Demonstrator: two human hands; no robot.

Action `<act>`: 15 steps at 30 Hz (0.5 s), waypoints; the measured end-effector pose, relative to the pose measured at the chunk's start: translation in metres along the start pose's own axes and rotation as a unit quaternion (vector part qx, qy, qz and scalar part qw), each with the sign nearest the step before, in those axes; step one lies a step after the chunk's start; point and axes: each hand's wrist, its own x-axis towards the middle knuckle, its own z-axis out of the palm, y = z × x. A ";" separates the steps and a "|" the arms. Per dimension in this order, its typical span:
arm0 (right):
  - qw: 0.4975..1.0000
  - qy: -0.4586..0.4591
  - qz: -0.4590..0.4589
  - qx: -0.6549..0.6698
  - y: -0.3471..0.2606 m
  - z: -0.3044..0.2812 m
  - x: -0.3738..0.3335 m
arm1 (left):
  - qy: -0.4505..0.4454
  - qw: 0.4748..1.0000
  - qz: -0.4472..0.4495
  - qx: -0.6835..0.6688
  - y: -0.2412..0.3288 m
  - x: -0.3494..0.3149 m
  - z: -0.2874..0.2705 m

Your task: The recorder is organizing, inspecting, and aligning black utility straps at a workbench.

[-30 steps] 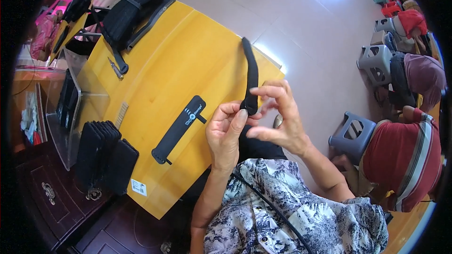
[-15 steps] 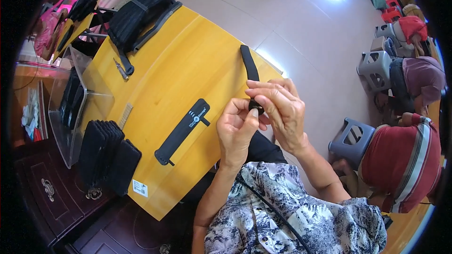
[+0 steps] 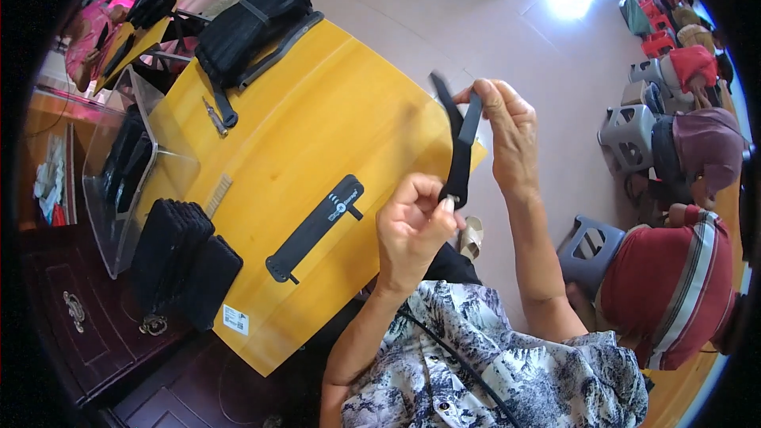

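In front of my body a black strap (image 3: 460, 160) is held up between both hands, doubled so that two lengths rise side by side. My left hand (image 3: 411, 228) is closed on its lower end, thumb pressed by a small shiny bit there. Higher up, my right hand (image 3: 515, 135) pinches one length of the strap between thumb and fingers. The strap's other upper end is loose and blurred. On the yellow table (image 3: 277, 154), left of my left hand, lies a flat black strap piece (image 3: 311, 231) with white print and two short side tabs.
Farther left are a stack of black pads (image 3: 168, 250), a clear plastic bin (image 3: 151, 150) holding black pieces, and a thin beige strip (image 3: 219, 194). A metal hand tool (image 3: 215, 119) lies below a bundle of black straps (image 3: 252, 28). People and grey stools (image 3: 590, 252) are at right.
My right hand has moved up and away from my left hand, drawing out a length of the strap. My left hand keeps its grip low on it.
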 end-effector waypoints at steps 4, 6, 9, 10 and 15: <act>0.995 -0.051 0.084 0.010 0.003 0.000 0.021 | 0.016 0.999 0.034 0.032 0.005 -0.001 -0.005; 0.991 -0.084 0.101 0.024 0.011 0.005 0.028 | 0.032 0.998 0.027 0.039 0.005 -0.003 -0.012; 0.983 -0.134 0.127 -0.003 0.023 0.010 0.048 | 0.052 0.997 0.034 0.039 0.008 -0.006 -0.023; 0.992 -0.081 0.097 -0.019 0.035 0.003 0.064 | 0.045 0.998 0.023 0.036 0.008 -0.012 -0.024; 0.972 -0.168 0.126 -0.104 0.042 0.002 0.099 | 0.066 0.997 0.002 0.030 -0.004 -0.025 -0.033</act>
